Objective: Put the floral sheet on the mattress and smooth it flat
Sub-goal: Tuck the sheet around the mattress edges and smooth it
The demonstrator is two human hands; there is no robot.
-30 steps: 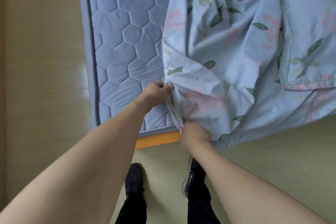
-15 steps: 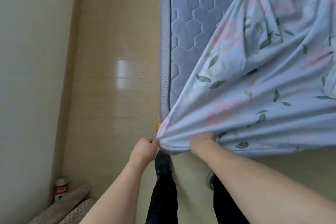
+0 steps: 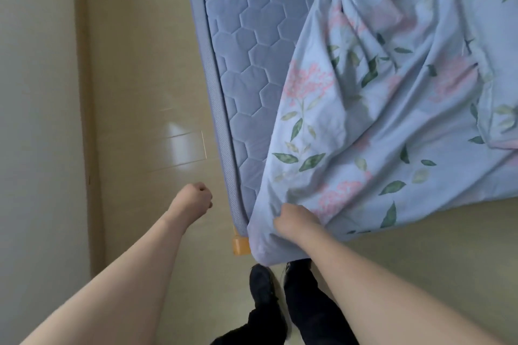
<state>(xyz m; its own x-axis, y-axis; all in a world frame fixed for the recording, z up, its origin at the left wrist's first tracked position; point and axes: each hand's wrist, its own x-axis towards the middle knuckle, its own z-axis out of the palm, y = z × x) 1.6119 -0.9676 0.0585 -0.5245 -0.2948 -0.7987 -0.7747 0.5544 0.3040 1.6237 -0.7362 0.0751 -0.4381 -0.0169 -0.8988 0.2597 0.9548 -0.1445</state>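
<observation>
Now grabbing the floral sheet (image 3: 378,126) with the right hand (image 3: 294,221) at the near corner of the mattress (image 3: 252,64). Lying bunched and wrinkled over the mattress, leaving a blue strip bare. Left hand (image 3: 194,200) curled into a fist beside the mattress, holding nothing.

A blue mattress (image 3: 246,70) quilted in hexagons is resting on an orange bed frame (image 3: 240,245), only one corner of which is showing at the near end. A floral sheet (image 3: 392,126) is lying rumpled across the mattress's right part, leaving a strip of quilting bare on the left, and is hanging over the near edge and corner. The bed is standing on a glossy beige floor (image 3: 145,98).
</observation>
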